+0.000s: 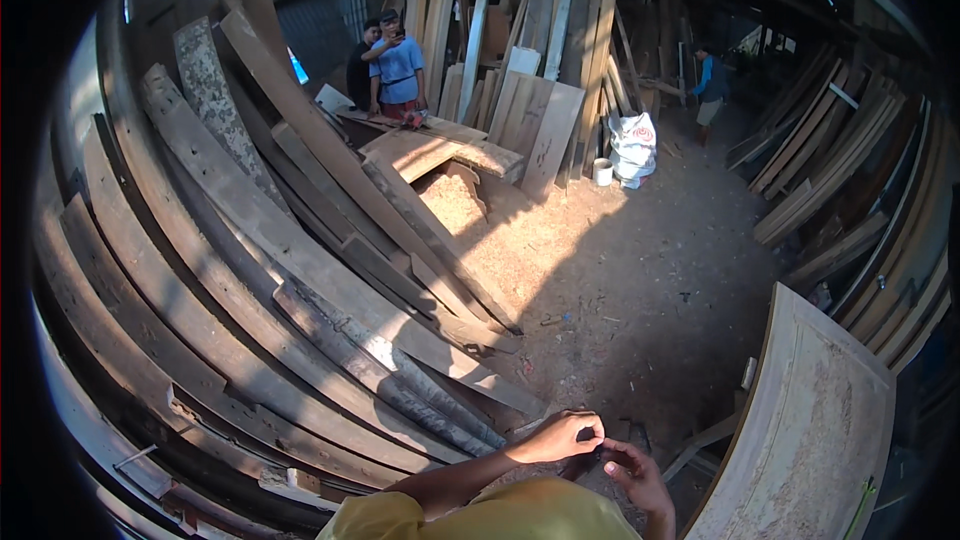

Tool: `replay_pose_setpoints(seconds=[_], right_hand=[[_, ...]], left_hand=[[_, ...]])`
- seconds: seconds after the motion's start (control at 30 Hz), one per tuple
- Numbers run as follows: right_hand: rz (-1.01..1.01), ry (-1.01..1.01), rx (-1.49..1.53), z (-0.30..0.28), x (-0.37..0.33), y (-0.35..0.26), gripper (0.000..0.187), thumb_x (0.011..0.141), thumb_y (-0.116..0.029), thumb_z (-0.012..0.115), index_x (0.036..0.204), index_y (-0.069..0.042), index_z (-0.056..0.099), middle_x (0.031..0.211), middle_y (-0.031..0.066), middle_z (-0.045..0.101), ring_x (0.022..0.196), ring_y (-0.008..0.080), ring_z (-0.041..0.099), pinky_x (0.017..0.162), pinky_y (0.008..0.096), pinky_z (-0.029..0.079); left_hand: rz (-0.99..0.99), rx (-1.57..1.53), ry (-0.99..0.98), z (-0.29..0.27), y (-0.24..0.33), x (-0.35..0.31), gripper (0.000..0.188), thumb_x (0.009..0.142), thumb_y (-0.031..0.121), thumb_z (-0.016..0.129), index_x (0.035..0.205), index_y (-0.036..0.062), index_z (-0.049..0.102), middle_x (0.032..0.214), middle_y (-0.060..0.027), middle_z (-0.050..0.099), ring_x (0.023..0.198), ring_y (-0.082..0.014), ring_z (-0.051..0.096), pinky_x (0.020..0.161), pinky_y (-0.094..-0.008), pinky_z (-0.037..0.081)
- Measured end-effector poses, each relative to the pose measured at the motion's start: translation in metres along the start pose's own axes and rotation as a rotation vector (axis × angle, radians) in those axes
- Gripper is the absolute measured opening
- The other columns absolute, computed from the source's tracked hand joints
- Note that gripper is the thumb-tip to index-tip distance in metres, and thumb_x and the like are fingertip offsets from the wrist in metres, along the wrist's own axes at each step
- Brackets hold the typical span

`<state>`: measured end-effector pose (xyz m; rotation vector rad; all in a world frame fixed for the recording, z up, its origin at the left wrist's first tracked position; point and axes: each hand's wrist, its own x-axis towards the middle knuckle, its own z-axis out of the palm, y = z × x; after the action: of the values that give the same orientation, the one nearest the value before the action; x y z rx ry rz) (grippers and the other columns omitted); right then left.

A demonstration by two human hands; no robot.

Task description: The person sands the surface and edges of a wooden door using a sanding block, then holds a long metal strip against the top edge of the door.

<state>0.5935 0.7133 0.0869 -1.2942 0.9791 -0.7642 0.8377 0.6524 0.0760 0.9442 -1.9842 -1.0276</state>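
Observation:
My left hand [560, 437] reaches in front of my body, its thumb and fingers curled together into a ring-like pinch. Whatever lies between those fingertips is too small to make out. Close beside it, my right hand [640, 472] has its index finger stretched toward the left fingertips, with the thumb held apart from it. Both hands are in the air above the shadowed ground. Nearest to my right hand is a large pale wooden panel [815, 420] with a raised border, leaning at the right.
Long weathered planks [290, 240] lean along the left. Ahead are a wooden workbench [410, 152], a white sack [632, 145], a small pail [602, 172] and upright boards [535, 120]. Two people [397, 70] are behind the bench; another person [710, 90] stands far right near stacked timber [840, 160].

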Motion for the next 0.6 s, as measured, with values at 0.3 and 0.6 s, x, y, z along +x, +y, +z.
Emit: replay_pose_setpoints(seconds=[0.3, 0.6], right_hand=[[-0.087, -0.225, -0.148, -0.191, 0.214, -0.07, 0.048, 0.105, -0.027, 0.074, 0.146, -0.005, 0.063, 0.14, 0.0102, 0.065, 0.125, 0.0215, 0.066, 0.107, 0.0396, 0.053], [-0.091, -0.162, 0.283, -0.387, 0.374, -0.074, 0.05, 0.111, -0.031, 0.062, 0.152, -0.002, 0.056, 0.147, 0.0119, 0.064, 0.134, 0.0233, 0.062, 0.118, 0.0426, 0.046]], left_hand=[[-0.258, -0.155, 0.218, -0.021, -0.052, 0.233, 0.009, 0.09, 0.001, 0.074, 0.096, 0.001, 0.067, 0.091, -0.0067, 0.071, 0.092, -0.013, 0.067, 0.089, -0.0327, 0.053], [-0.19, -0.14, 0.15, -0.024, -0.145, 0.489, 0.009, 0.089, -0.001, 0.074, 0.096, 0.0001, 0.067, 0.094, -0.0062, 0.074, 0.096, -0.013, 0.068, 0.093, -0.0313, 0.053]])
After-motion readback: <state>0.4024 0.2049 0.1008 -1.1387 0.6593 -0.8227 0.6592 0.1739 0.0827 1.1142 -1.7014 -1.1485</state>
